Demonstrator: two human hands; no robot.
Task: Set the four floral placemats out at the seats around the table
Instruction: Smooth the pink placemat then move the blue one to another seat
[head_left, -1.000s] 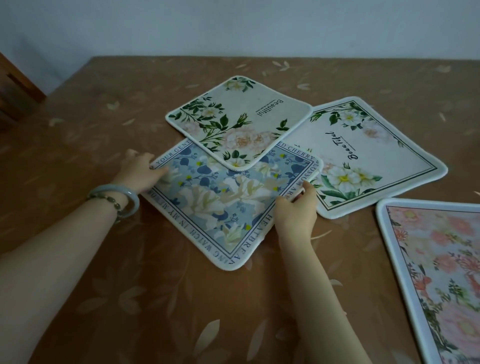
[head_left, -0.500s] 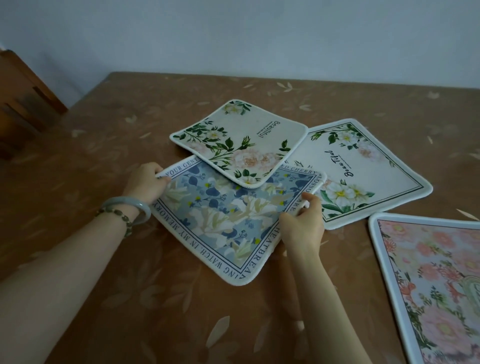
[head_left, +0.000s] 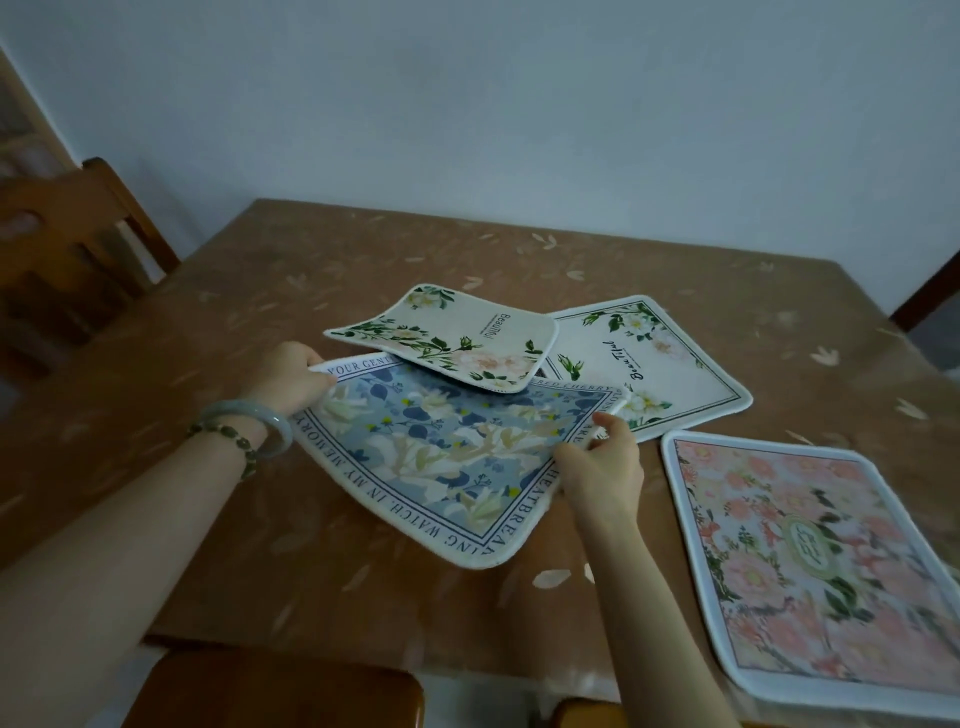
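Both of my hands hold a blue floral placemat (head_left: 441, 457) raised off the brown table (head_left: 260, 291). My left hand (head_left: 291, 382) grips its far left corner and my right hand (head_left: 602, 462) pinches its right edge. A small cream placemat with green leaves (head_left: 457, 338) rides on the blue one's far part, tilted. A white placemat with green border (head_left: 665, 364) lies flat behind, partly hidden under the others. At the right front lies a pink floral placemat (head_left: 810, 566).
A wooden chair back (head_left: 67, 249) stands at the table's left side. Another chair top (head_left: 270, 691) shows at the near edge below my arms. A plain wall runs behind the table, with a dark chair part (head_left: 930, 291) at the far right.
Both hands closed on the blue placemat's edges and lifted it, carrying the small cream placemat up with it. My view has pulled back and up, showing more wall and chairs.
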